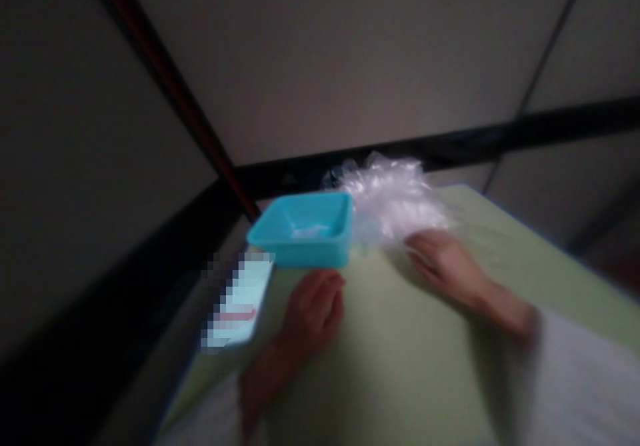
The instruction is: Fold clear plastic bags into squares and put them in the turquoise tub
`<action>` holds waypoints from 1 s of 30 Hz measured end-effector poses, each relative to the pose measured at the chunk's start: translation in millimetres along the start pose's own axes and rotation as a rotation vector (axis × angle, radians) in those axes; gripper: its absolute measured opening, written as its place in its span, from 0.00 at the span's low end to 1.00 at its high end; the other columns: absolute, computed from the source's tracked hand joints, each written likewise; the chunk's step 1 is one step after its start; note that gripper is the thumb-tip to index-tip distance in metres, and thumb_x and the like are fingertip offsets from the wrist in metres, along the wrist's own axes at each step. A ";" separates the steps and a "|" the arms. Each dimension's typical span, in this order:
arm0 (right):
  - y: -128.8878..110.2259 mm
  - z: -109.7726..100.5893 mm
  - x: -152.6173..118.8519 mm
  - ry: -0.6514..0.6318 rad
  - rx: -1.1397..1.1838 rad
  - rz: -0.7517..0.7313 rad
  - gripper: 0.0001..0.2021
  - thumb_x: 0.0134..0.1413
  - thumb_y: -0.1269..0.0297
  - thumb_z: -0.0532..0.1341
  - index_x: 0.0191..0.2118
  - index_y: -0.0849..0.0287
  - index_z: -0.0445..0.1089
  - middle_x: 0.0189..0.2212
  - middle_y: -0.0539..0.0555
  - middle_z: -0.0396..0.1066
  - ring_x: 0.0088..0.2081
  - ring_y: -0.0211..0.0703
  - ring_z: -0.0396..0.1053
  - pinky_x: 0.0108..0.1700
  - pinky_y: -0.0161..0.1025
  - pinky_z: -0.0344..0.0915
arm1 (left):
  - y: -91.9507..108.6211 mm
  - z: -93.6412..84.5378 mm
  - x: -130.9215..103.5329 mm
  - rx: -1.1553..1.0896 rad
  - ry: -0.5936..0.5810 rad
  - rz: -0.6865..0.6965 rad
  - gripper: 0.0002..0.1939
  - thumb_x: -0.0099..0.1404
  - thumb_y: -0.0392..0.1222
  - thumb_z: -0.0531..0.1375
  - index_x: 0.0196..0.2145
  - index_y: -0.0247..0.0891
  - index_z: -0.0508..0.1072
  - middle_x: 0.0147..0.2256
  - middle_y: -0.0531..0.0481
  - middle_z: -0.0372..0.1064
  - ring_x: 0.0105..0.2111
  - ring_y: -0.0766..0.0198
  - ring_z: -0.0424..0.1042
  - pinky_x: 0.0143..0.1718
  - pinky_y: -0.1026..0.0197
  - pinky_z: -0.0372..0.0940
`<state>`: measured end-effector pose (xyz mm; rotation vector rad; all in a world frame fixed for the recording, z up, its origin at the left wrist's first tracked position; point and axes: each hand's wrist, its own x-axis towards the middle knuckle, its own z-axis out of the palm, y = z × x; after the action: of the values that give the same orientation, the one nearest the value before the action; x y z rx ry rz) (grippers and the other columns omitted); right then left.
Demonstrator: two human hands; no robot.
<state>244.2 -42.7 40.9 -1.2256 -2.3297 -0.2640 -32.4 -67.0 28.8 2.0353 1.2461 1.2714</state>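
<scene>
My left hand is over the green table top, just in front of a turquoise plastic basket. Its fingers are curled in towards the thumb, and blur hides whatever may be between them. On the right, my right hand reaches to the near edge of a heap of clear plastic bags. Those fingers are stretched out and the thumb sits apart below them; whether the fingertips touch the plastic is unclear. Inside the basket lies something small and pale, too blurred to name.
A pale blue-white card or sheet, partly pixelated with a reddish mark, lies along the left edge of the green table. Behind the table stands a light panelled wall with a dark band low down and a dark red upright strip.
</scene>
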 end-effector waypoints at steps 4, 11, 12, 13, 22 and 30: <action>-13.8 2.8 0.5 -0.103 0.041 -0.072 0.13 0.59 0.71 0.49 0.36 0.65 0.70 0.33 0.62 0.71 0.36 0.48 0.68 0.42 0.47 0.65 | -16.5 10.2 15.9 0.236 -0.087 0.079 0.15 0.61 0.35 0.55 0.46 0.39 0.71 0.48 0.42 0.68 0.51 0.52 0.65 0.56 0.49 0.57; -49.9 6.7 -6.0 -0.237 0.198 -0.206 0.12 0.62 0.69 0.49 0.33 0.62 0.68 0.30 0.56 0.68 0.33 0.43 0.64 0.42 0.43 0.63 | -20.8 16.0 16.5 0.331 -0.187 0.017 0.23 0.62 0.34 0.52 0.55 0.34 0.63 0.56 0.39 0.61 0.57 0.53 0.59 0.59 0.49 0.53; -56.0 6.2 -7.9 -0.260 0.239 -0.230 0.13 0.63 0.70 0.48 0.33 0.62 0.68 0.30 0.55 0.68 0.33 0.43 0.64 0.43 0.42 0.63 | -22.1 17.1 16.0 0.337 -0.191 0.013 0.24 0.62 0.34 0.52 0.56 0.34 0.62 0.56 0.38 0.60 0.58 0.53 0.58 0.60 0.49 0.53; -62.1 5.3 -10.0 -0.287 0.284 -0.253 0.12 0.63 0.70 0.48 0.34 0.62 0.68 0.31 0.55 0.68 0.34 0.42 0.65 0.44 0.42 0.63 | -23.8 18.4 15.5 0.340 -0.196 0.011 0.24 0.61 0.34 0.52 0.56 0.33 0.61 0.57 0.38 0.59 0.58 0.53 0.58 0.60 0.49 0.52; -76.5 -9.2 -20.3 -0.350 0.598 -0.409 0.17 0.63 0.61 0.52 0.54 0.61 0.64 0.43 0.58 0.72 0.46 0.46 0.68 0.49 0.44 0.65 | -20.1 22.1 10.2 0.080 -0.233 -0.082 0.16 0.66 0.42 0.47 0.47 0.34 0.66 0.47 0.41 0.68 0.49 0.56 0.66 0.54 0.54 0.58; -12.1 13.0 -11.4 -0.166 0.407 0.100 0.14 0.59 0.64 0.54 0.49 0.61 0.65 0.45 0.62 0.70 0.45 0.52 0.69 0.46 0.51 0.68 | -6.5 27.4 10.1 -0.204 -0.296 -0.227 0.17 0.57 0.39 0.58 0.45 0.37 0.65 0.35 0.51 0.68 0.36 0.62 0.68 0.41 0.61 0.62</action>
<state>235.4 -52.8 24.7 -1.1847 -2.2955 0.3434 -9.8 -52.6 15.6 1.8001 1.1206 0.9137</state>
